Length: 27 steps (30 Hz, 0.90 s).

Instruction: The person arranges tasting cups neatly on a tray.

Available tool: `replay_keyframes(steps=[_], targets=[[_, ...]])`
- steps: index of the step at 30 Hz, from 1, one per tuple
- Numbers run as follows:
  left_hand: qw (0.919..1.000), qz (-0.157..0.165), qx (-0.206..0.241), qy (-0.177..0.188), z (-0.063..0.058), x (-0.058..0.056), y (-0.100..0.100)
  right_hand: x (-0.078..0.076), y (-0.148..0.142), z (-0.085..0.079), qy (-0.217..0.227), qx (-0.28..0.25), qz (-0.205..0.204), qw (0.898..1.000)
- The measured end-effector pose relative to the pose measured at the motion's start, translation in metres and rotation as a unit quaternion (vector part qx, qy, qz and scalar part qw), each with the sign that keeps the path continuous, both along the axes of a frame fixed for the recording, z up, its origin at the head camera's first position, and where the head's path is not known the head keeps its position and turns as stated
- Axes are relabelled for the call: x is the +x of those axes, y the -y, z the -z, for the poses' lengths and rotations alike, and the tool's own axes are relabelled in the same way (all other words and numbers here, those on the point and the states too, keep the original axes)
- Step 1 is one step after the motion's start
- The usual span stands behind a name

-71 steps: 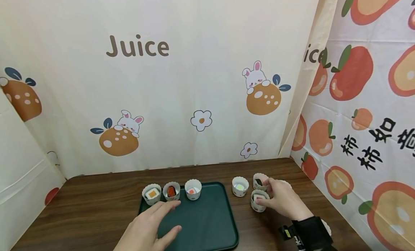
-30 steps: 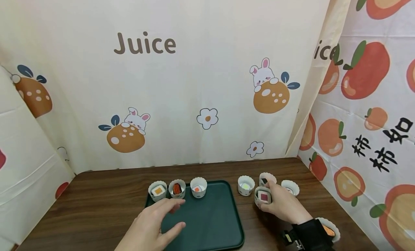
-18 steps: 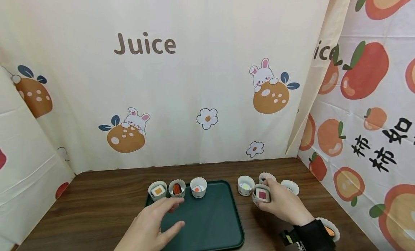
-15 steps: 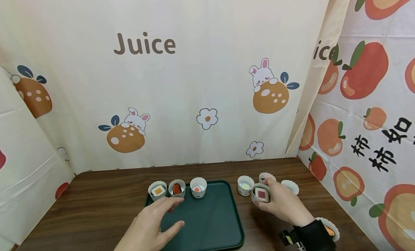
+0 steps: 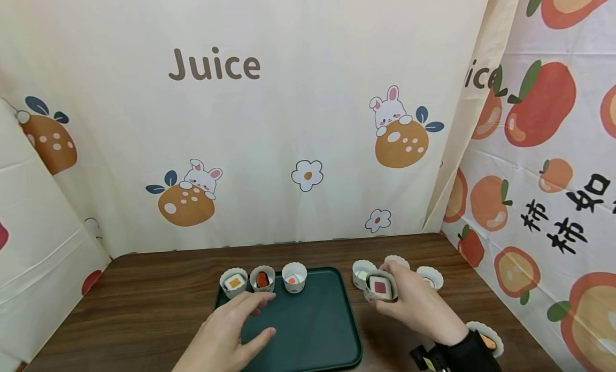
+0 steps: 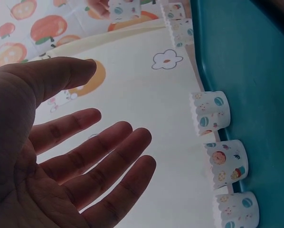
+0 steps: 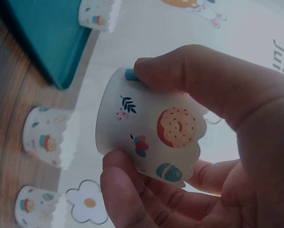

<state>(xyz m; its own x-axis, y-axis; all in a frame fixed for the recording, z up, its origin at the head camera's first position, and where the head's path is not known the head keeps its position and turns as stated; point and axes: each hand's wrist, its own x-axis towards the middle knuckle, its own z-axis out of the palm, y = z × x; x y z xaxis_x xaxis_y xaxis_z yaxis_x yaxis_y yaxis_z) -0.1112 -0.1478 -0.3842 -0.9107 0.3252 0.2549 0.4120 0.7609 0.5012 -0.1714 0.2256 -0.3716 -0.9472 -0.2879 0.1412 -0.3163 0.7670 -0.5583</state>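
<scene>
My right hand [image 5: 411,297] grips a scalloped paper baking cup [image 5: 380,285] between thumb and fingers. Inside this cup sits a white square piece with a dark red centre, like sushi. In the right wrist view the held cup [image 7: 149,126] shows printed donuts and leaves, and it is raised off the table. My left hand [image 5: 228,329] hovers over the near left part of the dark green tray [image 5: 308,329], fingers spread and holding nothing. Along the tray's far edge stand three filled cups: one with a yellow-centred piece [image 5: 235,281], one orange-red [image 5: 262,279], one with a small orange piece [image 5: 294,278].
Right of the tray, a cup with a pale green piece [image 5: 362,273] stands partly behind the held cup. Another cup [image 5: 397,261] and a further one [image 5: 430,277] stand behind my right hand. A cup with an orange piece [image 5: 487,339] is near my right wrist. A printed curtain [image 5: 269,121] hangs behind the table.
My right hand has taken hold of the cup with the dark red-centred piece, lifted it and moved it slightly left. My left hand stays over the tray.
</scene>
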Motion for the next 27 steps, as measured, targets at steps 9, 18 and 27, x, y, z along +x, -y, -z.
replay_keyframes(steps=[9,18,27], targets=[[0.9999,0.002,-0.005,0.011,0.001,0.000,-0.004,0.010,0.012,-0.007,-0.018,-0.012,-0.040,0.999],[0.9998,0.020,-0.001,-0.009,0.005,0.001,-0.009,0.016,0.025,-0.007,-0.039,-0.029,-0.092,0.995],[0.9988,0.044,0.020,0.012,0.008,0.001,-0.016,0.023,0.042,-0.005,-0.008,-0.054,-0.127,0.990]])
